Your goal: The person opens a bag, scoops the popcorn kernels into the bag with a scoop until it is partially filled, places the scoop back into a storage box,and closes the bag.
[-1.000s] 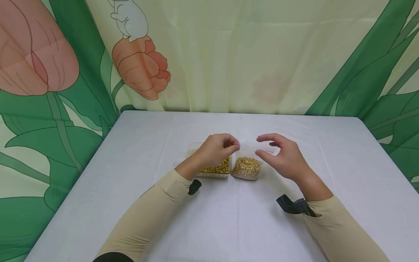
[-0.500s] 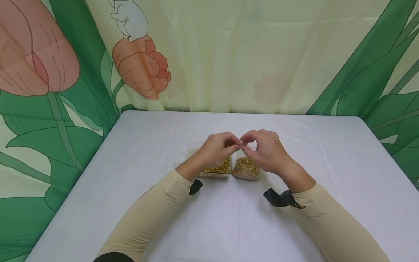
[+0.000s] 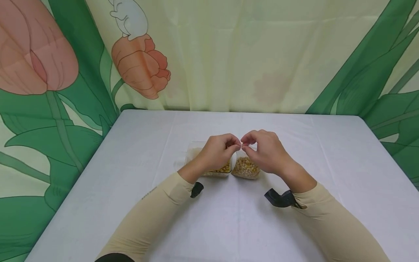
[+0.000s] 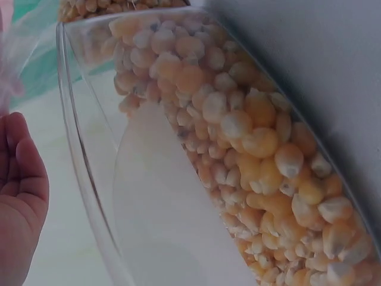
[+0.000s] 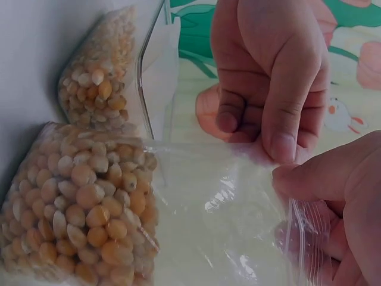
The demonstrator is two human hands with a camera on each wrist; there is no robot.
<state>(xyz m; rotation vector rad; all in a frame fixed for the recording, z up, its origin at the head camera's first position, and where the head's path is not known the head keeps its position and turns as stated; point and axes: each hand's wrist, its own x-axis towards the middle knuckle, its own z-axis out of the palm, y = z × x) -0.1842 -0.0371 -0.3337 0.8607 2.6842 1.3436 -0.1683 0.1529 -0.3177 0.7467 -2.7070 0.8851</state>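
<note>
A clear plastic bag (image 3: 246,168) (image 5: 196,214) holding corn kernels stands on the white table (image 3: 229,225). My left hand (image 3: 218,151) (image 5: 268,89) pinches the bag's top edge between thumb and curled fingers. My right hand (image 3: 263,151) (image 5: 339,196) pinches the same top edge right beside it, so the fingertips of both hands nearly meet. A clear plastic container (image 3: 196,160) (image 4: 178,179) with more corn kernels sits just left of the bag, under my left hand.
A flower-printed curtain (image 3: 229,54) hangs behind the table and along both sides. The table's far edge (image 3: 242,113) lies beyond the hands. Black wrist straps (image 3: 281,198) sit at both beige sleeves.
My right hand has moved left from an open pose beside the bag and now pinches the bag's top edge next to the left hand. The left hand has stayed put.
</note>
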